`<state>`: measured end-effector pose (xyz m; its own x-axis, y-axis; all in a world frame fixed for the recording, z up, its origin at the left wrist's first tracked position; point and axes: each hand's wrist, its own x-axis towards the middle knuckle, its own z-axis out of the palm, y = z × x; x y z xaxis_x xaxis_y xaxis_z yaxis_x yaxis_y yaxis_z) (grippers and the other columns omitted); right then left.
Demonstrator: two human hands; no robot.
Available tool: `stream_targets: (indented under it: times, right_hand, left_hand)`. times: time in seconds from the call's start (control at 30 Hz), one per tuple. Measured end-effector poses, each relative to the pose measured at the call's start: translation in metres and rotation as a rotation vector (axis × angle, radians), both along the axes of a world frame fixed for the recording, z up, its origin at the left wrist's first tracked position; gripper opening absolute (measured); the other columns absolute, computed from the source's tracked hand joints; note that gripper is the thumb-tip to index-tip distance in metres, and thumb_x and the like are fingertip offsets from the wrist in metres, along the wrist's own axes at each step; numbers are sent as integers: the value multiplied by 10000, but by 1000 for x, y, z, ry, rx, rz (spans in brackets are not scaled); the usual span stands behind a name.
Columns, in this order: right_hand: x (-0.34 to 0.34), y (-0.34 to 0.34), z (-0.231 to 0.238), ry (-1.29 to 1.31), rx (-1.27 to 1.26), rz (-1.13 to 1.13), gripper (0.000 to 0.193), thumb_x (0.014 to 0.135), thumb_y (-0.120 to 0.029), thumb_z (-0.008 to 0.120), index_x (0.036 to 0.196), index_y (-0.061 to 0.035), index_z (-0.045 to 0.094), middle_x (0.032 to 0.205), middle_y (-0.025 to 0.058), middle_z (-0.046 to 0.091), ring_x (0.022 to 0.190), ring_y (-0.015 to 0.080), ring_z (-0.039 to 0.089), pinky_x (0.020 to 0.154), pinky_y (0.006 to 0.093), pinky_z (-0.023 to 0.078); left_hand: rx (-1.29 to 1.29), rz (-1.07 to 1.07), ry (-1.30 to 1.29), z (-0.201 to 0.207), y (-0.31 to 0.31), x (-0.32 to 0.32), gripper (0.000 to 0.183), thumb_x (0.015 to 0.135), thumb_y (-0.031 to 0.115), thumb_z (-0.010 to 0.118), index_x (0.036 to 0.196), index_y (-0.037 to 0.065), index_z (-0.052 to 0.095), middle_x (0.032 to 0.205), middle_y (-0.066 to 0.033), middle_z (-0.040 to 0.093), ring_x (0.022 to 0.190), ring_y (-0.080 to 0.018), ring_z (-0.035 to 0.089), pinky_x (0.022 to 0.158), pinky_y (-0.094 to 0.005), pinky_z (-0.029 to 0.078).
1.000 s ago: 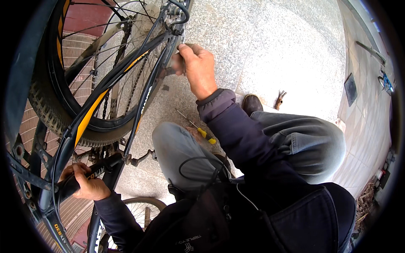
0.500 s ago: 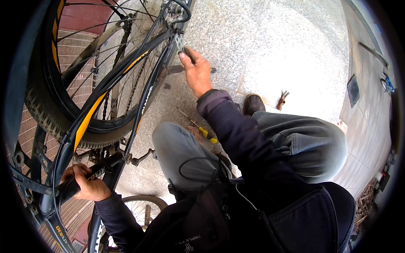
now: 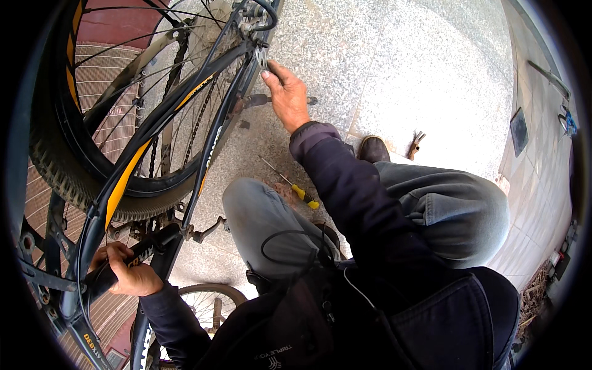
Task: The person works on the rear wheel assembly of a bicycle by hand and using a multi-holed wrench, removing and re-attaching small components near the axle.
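Right hand (image 3: 288, 95) has thumb and forefinger pinched together on the lower end of a silver metal piece (image 3: 261, 57), located at the axle end of the bicycle frame (image 3: 126, 182), left of the person. Left hand (image 3: 132, 276) is wrapped around a thick black frame tube (image 3: 165, 236), fingers curled. Markings: yellow characters on the lower-left frame section, white lettering on the slim stay and lower tube, a pale printed logo on the dark jacket (image 3: 308, 308). Frame finish is glossy black with yellow-orange panels; the rubber tyre (image 3: 65, 179) carries block-shaped knobs. A screwdriver (image 3: 302, 194), yellow-and-black handled with a slender metal shaft, and rust-brown pincers (image 3: 417, 147) lie apart on the speckled stone-like floor (image 3: 333, 37). Striped brown matting (image 3: 117, 80) lies beneath the bicycle; pale tiling (image 3: 524, 203) borders the area at right.
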<state>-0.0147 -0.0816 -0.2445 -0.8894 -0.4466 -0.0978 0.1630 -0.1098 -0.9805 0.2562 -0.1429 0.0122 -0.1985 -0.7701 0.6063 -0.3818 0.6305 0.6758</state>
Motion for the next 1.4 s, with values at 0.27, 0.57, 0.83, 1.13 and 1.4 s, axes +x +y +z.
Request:
stream_targets:
  times: [0.27, 0.57, 0.83, 1.13, 1.4]
  right_hand:
    - [4, 4, 10, -99, -66, 31, 341, 850, -168, 625, 1125, 30, 583, 1020, 135, 647, 948, 180, 600, 826, 283, 459]
    - [16, 2, 51, -418, -287, 36, 265, 886, -161, 560, 1004, 74, 588, 811, 93, 636, 695, 130, 589, 619, 260, 492]
    - [-2, 16, 91, -752, -441, 7, 285, 879, -219, 544, 902, 62, 582, 763, 120, 624, 604, 171, 593, 520, 296, 486]
    - [8, 18, 56, -233, -194, -30, 314, 869, -183, 591, 1054, 71, 592, 842, 102, 647, 749, 133, 591, 675, 253, 475]
    - [13, 15, 25, -167, -36, 14, 395, 861, -209, 620, 1137, 68, 566, 998, 140, 647, 911, 163, 595, 801, 276, 466]
  left_hand:
    - [8, -25, -2, 0, 0, 1, 123, 756, 4, 526, 872, 10, 485, 697, -78, 486, 513, -121, 456, 441, -212, 325]
    - [17, -1, 15, 0, 0, 2, 147, 755, -16, 529, 897, 1, 494, 702, -81, 492, 515, -121, 454, 452, -219, 328]
    - [34, -7, 43, -1, -2, 4, 180, 742, -33, 528, 918, -14, 498, 716, -88, 499, 523, -124, 451, 457, -227, 337]
    - [40, -16, 52, 0, -4, 6, 222, 754, -41, 523, 974, -6, 510, 743, -89, 512, 527, -124, 452, 456, -218, 358]
    - [21, -26, 33, -2, -4, 9, 220, 747, -49, 518, 962, 1, 507, 737, -88, 510, 519, -127, 452, 451, -223, 352]
